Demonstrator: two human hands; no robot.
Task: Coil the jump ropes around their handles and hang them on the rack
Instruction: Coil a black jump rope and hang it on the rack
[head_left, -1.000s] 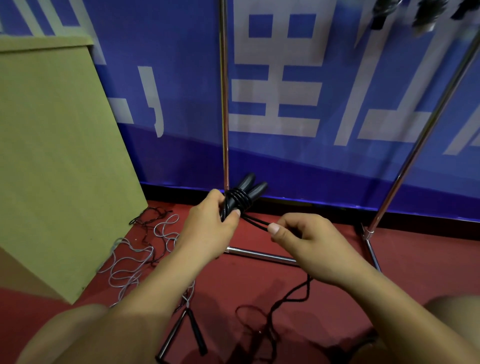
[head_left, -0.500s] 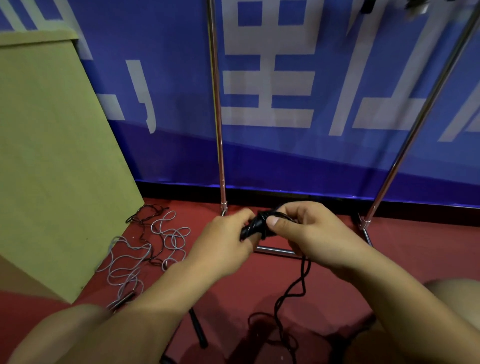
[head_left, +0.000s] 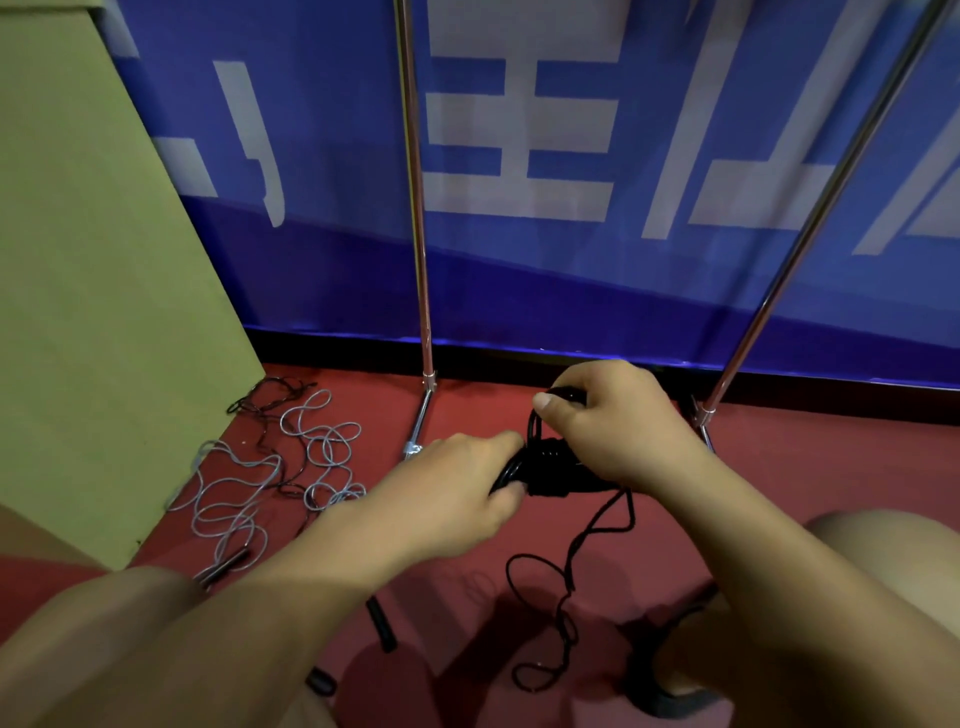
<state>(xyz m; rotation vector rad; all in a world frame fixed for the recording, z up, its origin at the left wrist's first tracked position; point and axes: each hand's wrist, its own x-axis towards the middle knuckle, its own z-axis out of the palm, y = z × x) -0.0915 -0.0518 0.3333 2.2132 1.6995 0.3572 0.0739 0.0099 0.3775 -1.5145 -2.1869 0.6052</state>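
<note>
- Left hand (head_left: 457, 493): its fingers are curled round the near end of the black handles (head_left: 550, 470), which are held together low over the red floor (head_left: 810, 467).
- Right hand (head_left: 618, 421): a loop of the black rope (head_left: 571, 566) is pinched between thumb and fingers just above the handles, where several turns are already wound.
- The unwound part of the black rope hangs from the handles and lies in loose loops on the floor between the person's knees.
- A grey jump rope (head_left: 234, 499) is spread in tangled loops on the floor to the left, beside a tan board (head_left: 93, 291).
- The chrome rack (head_left: 415, 208) is seen behind the hands, with two uprights rising in front of a blue banner (head_left: 597, 286) with white characters.
</note>
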